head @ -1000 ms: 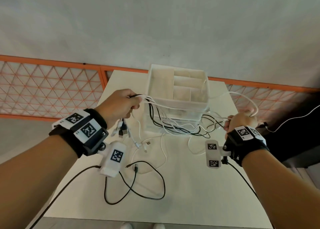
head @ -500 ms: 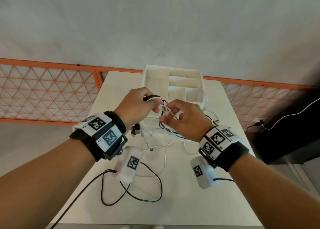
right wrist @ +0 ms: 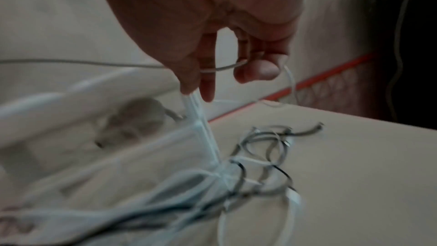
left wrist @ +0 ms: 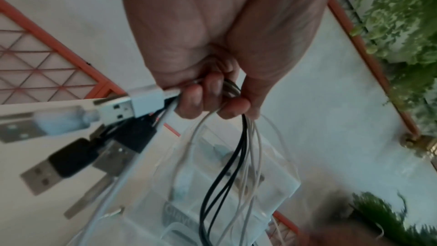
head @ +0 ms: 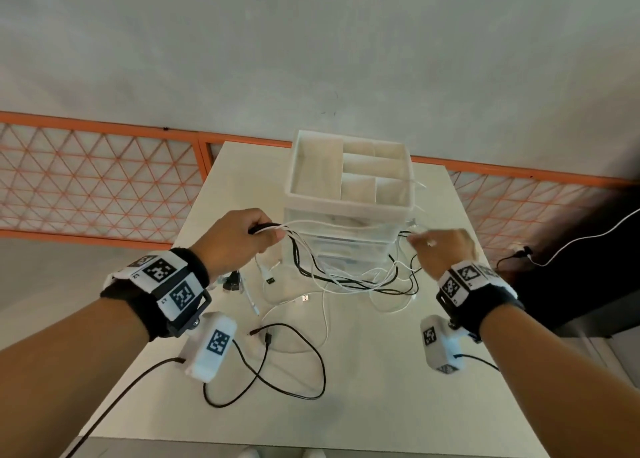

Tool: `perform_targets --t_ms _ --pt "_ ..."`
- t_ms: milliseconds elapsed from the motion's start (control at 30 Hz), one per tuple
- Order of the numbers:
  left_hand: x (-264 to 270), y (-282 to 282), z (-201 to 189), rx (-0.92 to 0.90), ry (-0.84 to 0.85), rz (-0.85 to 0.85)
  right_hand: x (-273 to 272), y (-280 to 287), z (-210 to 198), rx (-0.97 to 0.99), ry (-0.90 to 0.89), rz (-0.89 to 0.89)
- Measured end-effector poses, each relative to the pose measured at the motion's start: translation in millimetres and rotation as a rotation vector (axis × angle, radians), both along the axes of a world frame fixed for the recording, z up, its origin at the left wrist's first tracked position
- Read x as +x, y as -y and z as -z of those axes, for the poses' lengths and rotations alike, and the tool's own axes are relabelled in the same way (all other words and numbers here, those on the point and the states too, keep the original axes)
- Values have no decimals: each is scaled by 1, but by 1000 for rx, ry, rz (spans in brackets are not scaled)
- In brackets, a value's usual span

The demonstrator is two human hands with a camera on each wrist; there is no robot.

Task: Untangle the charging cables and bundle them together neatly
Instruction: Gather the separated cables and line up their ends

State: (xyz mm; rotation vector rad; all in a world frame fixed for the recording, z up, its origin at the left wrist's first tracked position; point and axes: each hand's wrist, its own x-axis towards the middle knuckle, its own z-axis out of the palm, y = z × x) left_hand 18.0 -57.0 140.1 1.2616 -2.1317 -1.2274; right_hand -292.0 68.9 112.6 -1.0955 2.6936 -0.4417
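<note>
In the head view I am holding the left hand (head: 239, 239) raised just left of the white organizer box (head: 349, 187), its fingers closing around a gathered bunch of charging cables (head: 346, 274), black and white, near their plug ends. The right hand (head: 440, 250) is working at the box's right front corner, pinching white strands there. Between the two hands the cables are sagging in a loose tangle onto the table (head: 363, 405) directly in front of the box, with one black cable (head: 277, 364) lying apart, nearer to me than the box. In the left wrist view the fingers (left wrist: 196, 98) are curling tight around the strands, and the USB plugs (left wrist: 123, 108) are fanning out on the side away from the box, so the ends are sitting roughly even. In the right wrist view, which is blurred, the thumb and fingers (right wrist: 257, 71) are gripping a thin white cable (right wrist: 118, 64), while further strands are dropping to a knot (right wrist: 227, 173) on the table beside the box wall. My judgement: I should be keeping the left grip fixed as the anchor, drawing one strand at a time rightward away from the box with light tension, and stopping whenever the knot starts tightening or catching the box corner.
</note>
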Motion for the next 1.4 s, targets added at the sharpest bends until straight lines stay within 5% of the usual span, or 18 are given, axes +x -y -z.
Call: perform_targets --t_ms 67,167,267,367,433,500,567,833,1000,1100,1300,1400 --pt "3 2 -1 31 -31 -15 -10 -6 29 267 -23 32" --pt "6 4 -3 32 -51 -32 -27 -12 46 356 60 160" --pt "6 6 -5 34 -39 -22 -38 -9 35 115 134 245" --pt "1 5 -8 101 -96 -14 -41 -13 15 -88 -12 286" --pt "-2 3 -10 160 -175 -18 -34 -16 14 89 -96 156" --pt "-4 1 -11 176 -202 -6 -26 -23 25 453 -62 -19" --pt "-5 0 -12 178 -184 2 -16 -31 31 612 66 -72" --pt "-15 -5 -24 201 -116 86 22 16 -38 -414 97 -25" --pt "-23 -13 -23 173 -111 119 8 55 -39 -223 265 99" --pt "-24 -16 -21 135 -83 121 0 64 -30 -149 216 139" --pt "-17 -12 -16 151 -87 66 -23 52 -25 -507 178 368" --pt "-15 -10 -17 166 -108 37 -46 45 -8 -411 382 402"
